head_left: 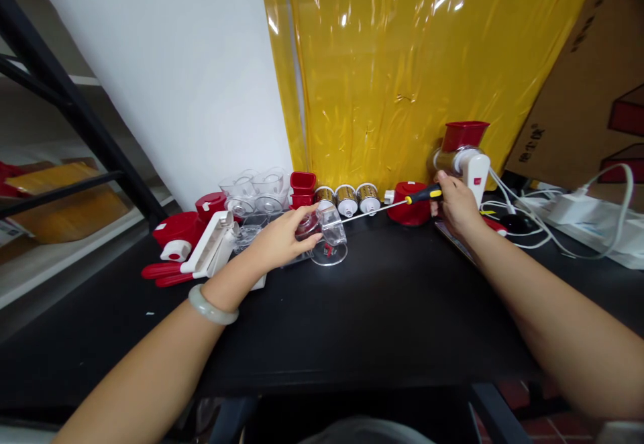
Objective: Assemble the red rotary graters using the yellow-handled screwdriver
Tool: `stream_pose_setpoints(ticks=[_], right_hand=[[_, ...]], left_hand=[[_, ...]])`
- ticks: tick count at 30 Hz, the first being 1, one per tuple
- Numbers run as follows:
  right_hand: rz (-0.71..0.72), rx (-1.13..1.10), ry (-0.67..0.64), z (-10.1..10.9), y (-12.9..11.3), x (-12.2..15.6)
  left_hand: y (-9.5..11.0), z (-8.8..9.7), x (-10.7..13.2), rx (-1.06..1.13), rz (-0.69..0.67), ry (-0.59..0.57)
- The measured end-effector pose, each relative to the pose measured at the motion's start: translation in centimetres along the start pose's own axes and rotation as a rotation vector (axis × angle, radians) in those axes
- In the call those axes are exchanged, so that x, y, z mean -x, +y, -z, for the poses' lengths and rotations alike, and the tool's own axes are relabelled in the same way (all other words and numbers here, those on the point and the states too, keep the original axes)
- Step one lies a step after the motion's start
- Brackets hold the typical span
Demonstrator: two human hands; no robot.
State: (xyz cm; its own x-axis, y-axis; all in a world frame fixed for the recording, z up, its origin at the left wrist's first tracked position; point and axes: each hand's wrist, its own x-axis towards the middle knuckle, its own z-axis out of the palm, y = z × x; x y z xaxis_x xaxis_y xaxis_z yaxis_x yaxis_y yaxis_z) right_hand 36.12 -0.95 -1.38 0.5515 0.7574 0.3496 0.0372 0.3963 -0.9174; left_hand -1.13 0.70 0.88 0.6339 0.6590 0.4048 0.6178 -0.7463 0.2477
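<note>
My left hand (284,239) is closed around a clear plastic part (333,227), with thumb and fingers on its left side. A round clear disc with a red mark shows just below it. In my right hand (457,208) is a screwdriver (425,194) with a black and yellow handle. Its long shaft slants down to the left, and the tip meets the clear part; whether it sits in a screw cannot be made out. Several metal grater drums (346,200) with white ends stand behind the shaft. A red round base (408,213) lies beneath the screwdriver handle.
Clear plastic cups (266,182), red hoppers (302,182), red bases (176,231) and white pieces with red handles (208,249) crowd the left. At the right stands a machine with a red hopper (465,137), near cables and a power strip (594,223). Yellow plastic sheeting (402,82) hangs behind.
</note>
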Motion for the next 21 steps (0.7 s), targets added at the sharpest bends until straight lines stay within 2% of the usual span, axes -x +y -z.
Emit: stream_pose_setpoints(ticks=[3,7,13,18,21], right_hand=[[-0.032,-0.005,0.042,0.3,0.6,-0.7],[-0.043,-0.094,-0.004,0.6,1.1,-1.4],[-0.082,-0.140,-0.048,0.4,0.1,-0.3],[-0.042,-0.123,0.027,0.1,-0.2,0.2],[-0.076,-0.100,0.005,0.1,0.2,-0.1]], left_hand=[[-0.1,-0.1,0.0,0.002,-0.003,0.001],[-0.2,-0.1,-0.1,0.006,-0.001,0.001],[0.0,0.0,0.0,0.000,-0.002,-0.004],[0.2,0.1,0.0,0.009,-0.012,0.001],[0.2,0.1,0.0,0.002,-0.009,-0.004]])
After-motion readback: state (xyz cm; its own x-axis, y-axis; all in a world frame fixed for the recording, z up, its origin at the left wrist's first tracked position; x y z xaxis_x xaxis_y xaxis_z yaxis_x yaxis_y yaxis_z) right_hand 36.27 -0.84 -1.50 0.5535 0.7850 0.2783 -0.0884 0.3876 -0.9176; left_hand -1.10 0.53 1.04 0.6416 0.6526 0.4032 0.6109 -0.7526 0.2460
